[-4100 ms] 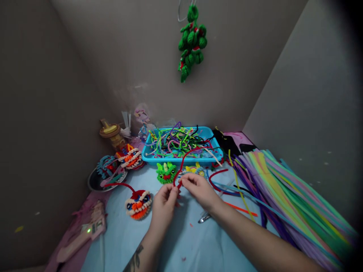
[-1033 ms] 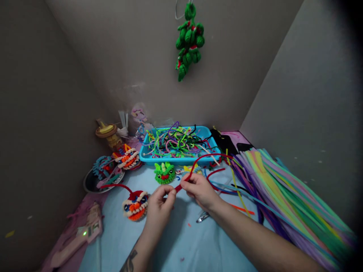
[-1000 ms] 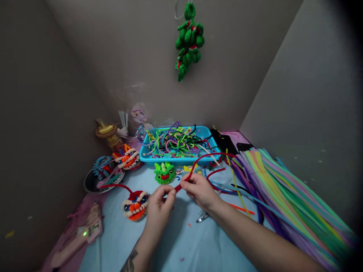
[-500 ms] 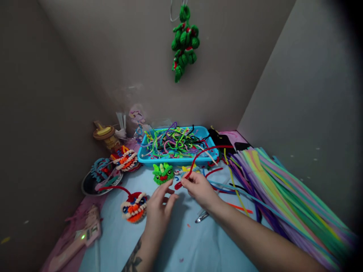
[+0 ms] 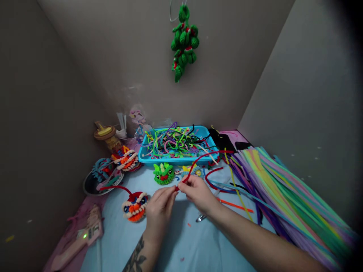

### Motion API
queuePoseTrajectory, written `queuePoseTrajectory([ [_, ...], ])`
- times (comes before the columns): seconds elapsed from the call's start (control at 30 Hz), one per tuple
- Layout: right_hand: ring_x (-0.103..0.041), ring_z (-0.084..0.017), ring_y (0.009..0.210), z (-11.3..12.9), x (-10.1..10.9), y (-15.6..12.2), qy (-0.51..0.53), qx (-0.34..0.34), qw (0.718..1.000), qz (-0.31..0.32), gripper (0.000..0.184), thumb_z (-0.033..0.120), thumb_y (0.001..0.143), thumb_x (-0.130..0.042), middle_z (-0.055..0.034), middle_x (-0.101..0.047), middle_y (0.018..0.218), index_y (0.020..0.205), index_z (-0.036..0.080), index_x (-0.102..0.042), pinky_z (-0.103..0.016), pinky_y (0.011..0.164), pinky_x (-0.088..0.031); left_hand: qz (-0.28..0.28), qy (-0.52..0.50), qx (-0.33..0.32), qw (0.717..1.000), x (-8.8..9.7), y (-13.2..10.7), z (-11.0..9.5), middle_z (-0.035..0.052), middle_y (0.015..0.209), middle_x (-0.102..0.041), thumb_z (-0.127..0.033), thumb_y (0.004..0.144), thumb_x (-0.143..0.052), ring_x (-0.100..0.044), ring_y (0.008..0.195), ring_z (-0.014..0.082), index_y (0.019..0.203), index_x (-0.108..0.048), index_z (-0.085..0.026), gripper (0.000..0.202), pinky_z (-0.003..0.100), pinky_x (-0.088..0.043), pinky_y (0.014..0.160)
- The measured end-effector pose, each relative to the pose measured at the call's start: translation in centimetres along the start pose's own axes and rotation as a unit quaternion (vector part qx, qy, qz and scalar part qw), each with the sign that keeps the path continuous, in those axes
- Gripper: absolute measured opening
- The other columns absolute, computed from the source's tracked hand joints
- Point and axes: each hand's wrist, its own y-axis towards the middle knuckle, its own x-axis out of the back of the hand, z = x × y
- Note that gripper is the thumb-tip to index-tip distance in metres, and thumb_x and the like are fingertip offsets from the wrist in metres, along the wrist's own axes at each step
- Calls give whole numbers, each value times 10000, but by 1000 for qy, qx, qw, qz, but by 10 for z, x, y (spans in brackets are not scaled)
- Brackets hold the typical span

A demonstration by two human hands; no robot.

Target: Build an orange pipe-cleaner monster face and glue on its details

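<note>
A long red pipe cleaner [image 5: 197, 160] runs from my fingers up and away to the right over the tray's edge. My left hand [image 5: 161, 204] pinches its near end, and my right hand [image 5: 197, 192] grips it just beside that, thumb and fingertips closed. The two hands almost touch above the blue cloth. Left of them lies a lion-like face [image 5: 135, 207] of red, white, blue and orange pipe cleaners, with a red strand rising from it. Just beyond my hands sits a green pipe-cleaner head [image 5: 163, 173] with eyes. Partly hidden by my right hand is a blue and yellow piece [image 5: 195, 171].
A blue tray [image 5: 178, 163] of tangled pipe-cleaner scraps stands behind. Long pastel pipe cleaners [image 5: 283, 192] pile up at right. At left are a metal bowl [image 5: 90, 187] and a pink glue gun [image 5: 82, 241] with a green light. A metal tool [image 5: 200, 218] lies under my right wrist.
My left hand has moved up to the right and closed on the near end of the red pipe cleaner. The far part of the pipe cleaner has dipped slightly.
</note>
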Motion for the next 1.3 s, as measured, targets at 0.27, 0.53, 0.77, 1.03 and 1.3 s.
queuePoseTrajectory([
  [0.27, -489, -123, 555, 14, 7, 2, -193, 20, 981, 20, 96, 200, 661, -596, 0, -559, 557, 588, 138, -590, -232, 534, -366, 95, -91, 149, 980, 4, 9, -2, 71, 857, -682, -314, 770, -560, -618, 786, 186, 830, -695, -181, 199, 241, -488, 619],
  [0.53, -428, -77, 504, 15, 7, 3, -33, -1, 996, 78, 79, 225, 655, -604, 34, -510, 564, 654, 154, -570, -191, 471, -324, 169, -153, 250, 941, 4, 13, 0, -4, 527, -557, -390, 744, -556, -464, 474, 106, 686, -639, -136, 273, 194, -340, 459],
  [0.77, -334, -46, 413, 8, 10, 7, 57, -44, 995, 65, 251, 348, 623, -678, 59, -451, 521, 706, 145, -557, -181, 389, -223, 142, -211, 305, 918, 5, 16, -3, -29, 504, -510, -392, 689, -593, -417, 426, 79, 655, -608, -131, 263, 185, -325, 431],
  [1.03, -446, -105, 519, 17, 9, -2, -251, 109, 960, 65, 226, 282, 759, -580, 9, -509, 531, 576, 149, -588, -222, 495, -339, 67, -84, 203, 973, 8, 14, 0, 13, 611, -602, -332, 743, -545, -531, 566, 133, 666, -626, -155, 210, 210, -401, 503],
  [1.3, -470, -191, 794, 28, 14, -10, -551, 346, 758, 49, 161, 213, 841, -506, -58, -615, 789, 827, 216, -666, -320, 770, -374, 90, 113, -47, 988, 7, 7, 2, 52, 726, -615, -226, 839, -447, -565, 718, 161, 799, -621, -184, 184, 267, -446, 654],
])
